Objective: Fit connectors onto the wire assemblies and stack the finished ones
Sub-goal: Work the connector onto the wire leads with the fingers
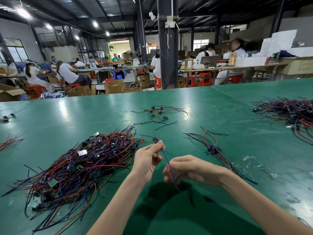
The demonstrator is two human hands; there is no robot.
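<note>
My left hand [147,158] pinches a small dark connector [155,140] at its fingertips, above the green table [220,107]. Blue and red wires [166,164] run from that connector down to my right hand [188,167], whose curled fingers hold them. A big tangled pile of red, blue and black wire assemblies [81,165] with small circuit boards lies to the left of my hands. A neat stack of assemblies with blue connectors [213,149] lies to the right.
A small cluster of wired parts [158,112] lies further back in the middle. Another large wire heap [291,114] sits at the far right. A few loose wires [8,141] lie at the left edge. Clipped scraps [249,158] are scattered to the right. People work at benches behind.
</note>
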